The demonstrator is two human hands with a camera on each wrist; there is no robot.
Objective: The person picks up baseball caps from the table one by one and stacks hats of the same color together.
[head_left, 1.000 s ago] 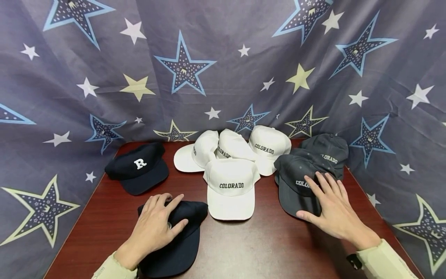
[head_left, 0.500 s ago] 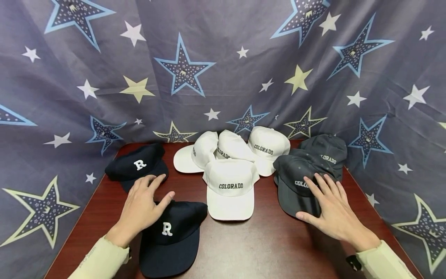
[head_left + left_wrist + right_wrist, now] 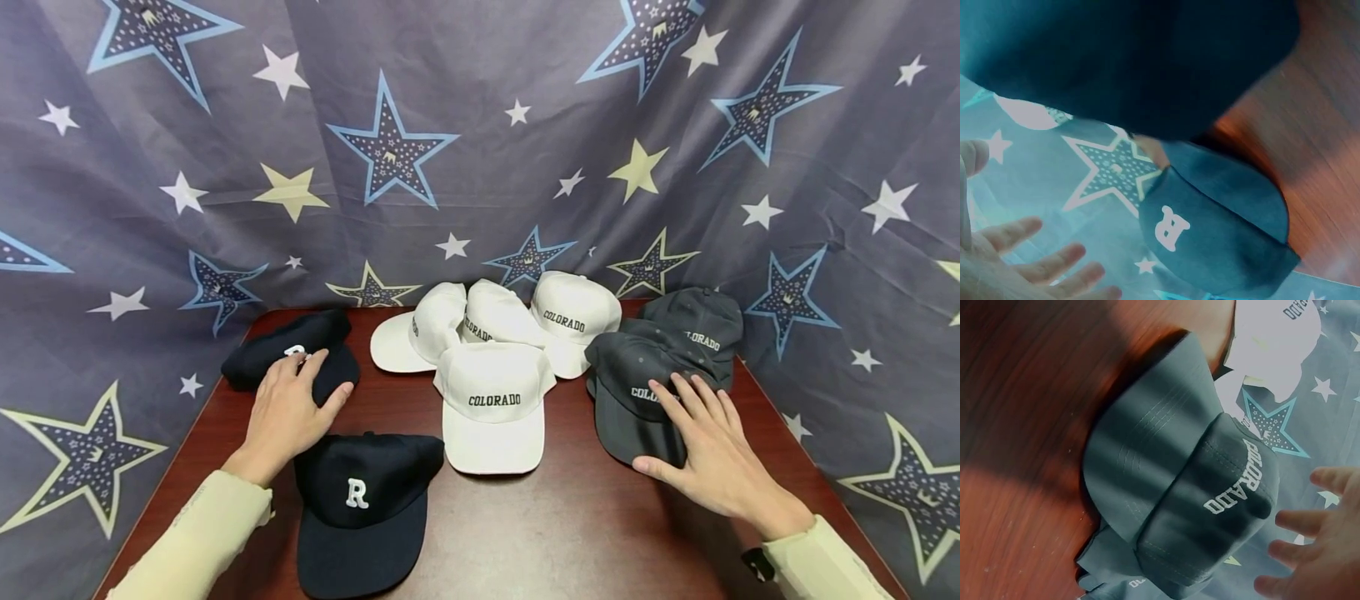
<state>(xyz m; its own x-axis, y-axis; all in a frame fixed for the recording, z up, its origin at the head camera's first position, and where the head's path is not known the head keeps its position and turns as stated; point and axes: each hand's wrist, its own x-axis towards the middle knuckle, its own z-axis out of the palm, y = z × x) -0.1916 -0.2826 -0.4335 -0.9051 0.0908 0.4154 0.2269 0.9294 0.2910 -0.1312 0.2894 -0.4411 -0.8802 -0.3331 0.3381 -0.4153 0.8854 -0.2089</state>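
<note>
Caps [image 3: 493, 442] are laid out before a star-print cloth [image 3: 517, 183], on a reddish-brown table [image 3: 570, 533]. White caps [image 3: 489, 312] are clustered in the middle, gray caps [image 3: 693, 315] overlapped at right, a rear navy cap [image 3: 266, 346] and a front navy cap [image 3: 367, 508] placed at left. Left hand [image 3: 288, 412] is poised over the rear navy cap, right hand [image 3: 712, 454] over the front gray cap [image 3: 636, 429]; fingers spread on both, nothing gripped, contact not tellable.
</note>
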